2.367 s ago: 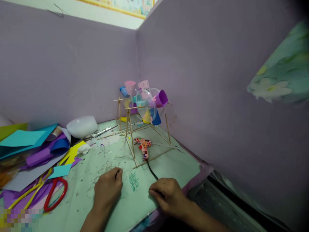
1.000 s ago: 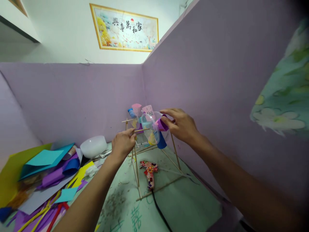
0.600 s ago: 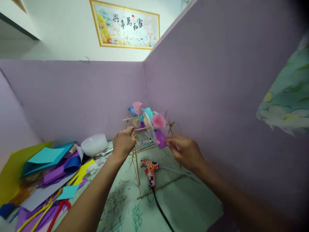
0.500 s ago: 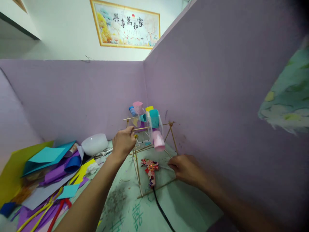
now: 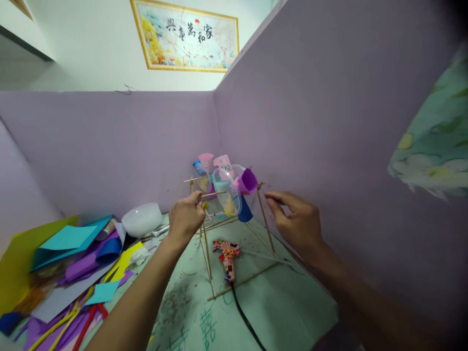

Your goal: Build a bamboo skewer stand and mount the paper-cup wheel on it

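Observation:
My left hand (image 5: 185, 215) pinches the thin wooden axle stick (image 5: 214, 195) at the top of the left side of a stick frame (image 5: 206, 248). On this stick sits a wheel of clear plastic discs (image 5: 220, 187), with paper cups in several colours around it, among them a purple cup (image 5: 249, 181) and a blue cup (image 5: 244, 210). My right hand (image 5: 298, 219) is raised just right of the right post (image 5: 266, 222), fingers bent and apart, with nothing visible in them. A patterned glue gun (image 5: 228, 258) lies under the wheel, inside the frame's base.
Coloured paper sheets and scraps (image 5: 84, 243) pile up on the left beside a white bowl (image 5: 142, 219). The glue gun's black cord (image 5: 241, 309) runs toward me. Purple walls (image 5: 310, 122) stand close behind and on the right. A second cupped wheel (image 5: 205, 163) stands behind.
The wheel has turned, bringing the purple and blue cups to the front right. My right hand has lifted from low by the frame's base to beside the right post. My left hand stays put.

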The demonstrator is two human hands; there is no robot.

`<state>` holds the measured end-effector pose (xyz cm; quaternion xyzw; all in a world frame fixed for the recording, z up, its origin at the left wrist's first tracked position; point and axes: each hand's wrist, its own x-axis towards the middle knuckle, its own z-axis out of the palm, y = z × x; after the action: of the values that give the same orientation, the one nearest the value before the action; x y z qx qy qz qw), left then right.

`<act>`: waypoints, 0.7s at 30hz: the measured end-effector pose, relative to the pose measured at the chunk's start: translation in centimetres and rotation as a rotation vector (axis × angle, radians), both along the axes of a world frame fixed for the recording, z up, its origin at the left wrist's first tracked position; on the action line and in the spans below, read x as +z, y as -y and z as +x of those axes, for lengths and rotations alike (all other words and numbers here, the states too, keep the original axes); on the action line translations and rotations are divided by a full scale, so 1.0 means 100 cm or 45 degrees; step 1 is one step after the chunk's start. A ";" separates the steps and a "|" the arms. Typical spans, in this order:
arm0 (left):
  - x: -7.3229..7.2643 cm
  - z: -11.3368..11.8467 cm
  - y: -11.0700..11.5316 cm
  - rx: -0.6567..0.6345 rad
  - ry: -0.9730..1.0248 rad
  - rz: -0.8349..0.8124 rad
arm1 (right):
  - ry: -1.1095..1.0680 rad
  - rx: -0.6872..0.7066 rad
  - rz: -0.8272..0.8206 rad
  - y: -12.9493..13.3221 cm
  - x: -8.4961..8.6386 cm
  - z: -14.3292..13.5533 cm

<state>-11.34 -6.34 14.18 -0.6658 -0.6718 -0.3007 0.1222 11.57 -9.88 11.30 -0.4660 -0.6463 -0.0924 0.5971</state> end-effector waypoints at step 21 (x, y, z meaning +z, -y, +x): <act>-0.003 0.002 -0.002 0.014 -0.041 -0.025 | 0.341 0.204 -0.358 0.010 -0.032 0.017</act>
<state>-11.11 -6.16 13.89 -0.6679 -0.6764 -0.2826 0.1283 13.27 -10.89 8.11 -0.4754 -0.7615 -0.0148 0.4404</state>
